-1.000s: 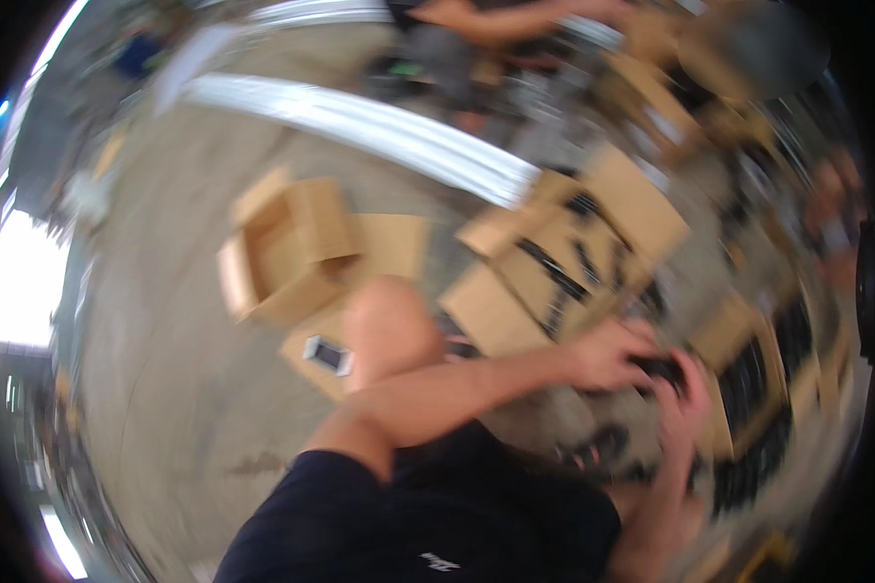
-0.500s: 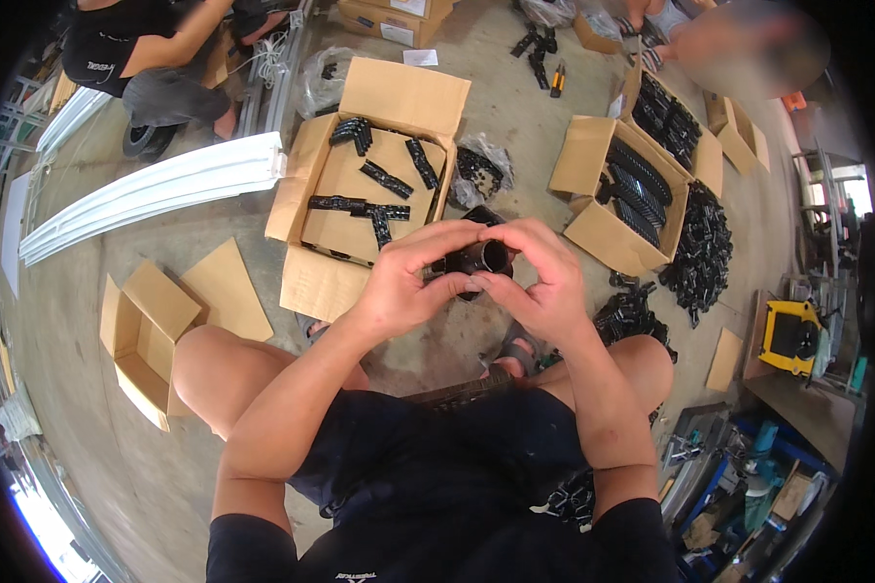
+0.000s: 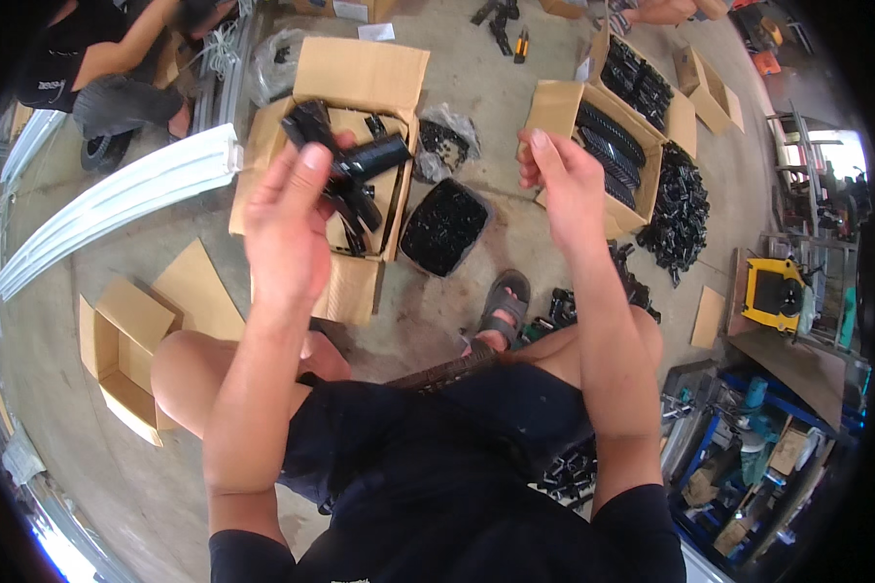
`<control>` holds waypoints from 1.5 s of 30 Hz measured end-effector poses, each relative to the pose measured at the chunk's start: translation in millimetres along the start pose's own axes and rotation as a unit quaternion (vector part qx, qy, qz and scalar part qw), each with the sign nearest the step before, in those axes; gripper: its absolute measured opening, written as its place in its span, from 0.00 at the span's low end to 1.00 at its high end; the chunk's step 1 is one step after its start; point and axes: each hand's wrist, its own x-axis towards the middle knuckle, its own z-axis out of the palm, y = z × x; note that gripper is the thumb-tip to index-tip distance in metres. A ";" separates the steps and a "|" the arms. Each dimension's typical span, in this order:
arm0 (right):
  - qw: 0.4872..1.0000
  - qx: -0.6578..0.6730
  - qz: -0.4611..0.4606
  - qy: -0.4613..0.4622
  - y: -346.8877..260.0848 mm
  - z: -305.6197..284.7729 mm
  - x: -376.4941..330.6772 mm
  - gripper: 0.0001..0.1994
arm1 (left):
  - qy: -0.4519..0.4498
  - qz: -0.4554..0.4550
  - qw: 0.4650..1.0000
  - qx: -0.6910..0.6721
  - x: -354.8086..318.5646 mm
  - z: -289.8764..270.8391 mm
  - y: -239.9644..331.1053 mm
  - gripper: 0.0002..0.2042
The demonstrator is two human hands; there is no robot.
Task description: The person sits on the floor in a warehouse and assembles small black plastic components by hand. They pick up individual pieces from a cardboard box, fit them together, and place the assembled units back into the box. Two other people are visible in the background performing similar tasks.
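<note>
While an empty cardboard box [image 3: 126,355] lies lower left, the left hand [image 3: 287,228], upper left of centre, has its fingers closed around a black plastic part [image 3: 355,160] over an open carton [image 3: 360,73]. Right hand [image 3: 564,180], upper centre-right: fingers loosely curled, holding nothing visible.

Two bare hands were up in view, the left hand [image 3: 287,228] and the right hand [image 3: 561,180]. One black plastic part [image 3: 360,160] sat in the left one. Four open cardboard boxes showed plainly on the floor: one in front with black parts [image 3: 360,73], one to the right packed with black parts [image 3: 564,107], one beyond it [image 3: 705,87], and one empty at the left [image 3: 126,350]. One sandalled foot [image 3: 504,306] showed. One other person [image 3: 97,78] crouched at the upper left. One yellow machine [image 3: 776,291] stood at the right.
</note>
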 end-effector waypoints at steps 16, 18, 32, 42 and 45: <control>0.826 -0.540 -0.013 -0.162 232.2 59.3 186.6 0.13 | 0.106 0.044 0.991 0.069 20.6 -25.9 21.5 0.16; 0.823 -0.552 -0.034 -0.134 255.2 70.5 200.0 0.14 | 0.123 0.043 0.988 0.089 23.8 -28.1 19.0 0.17; 0.833 -0.540 0.047 -0.114 284.0 103.3 208.6 0.13 | 0.126 -0.022 0.991 0.034 36.5 -20.5 -18.4 0.15; 0.923 -0.373 -0.052 -0.081 177.0 48.6 182.1 0.12 | 0.081 -0.019 0.994 0.077 8.6 1.5 -20.0 0.17; 0.908 -0.394 -0.031 -0.137 125.6 38.0 147.3 0.11 | 0.066 0.008 0.991 0.113 -0.2 6.5 -16.5 0.17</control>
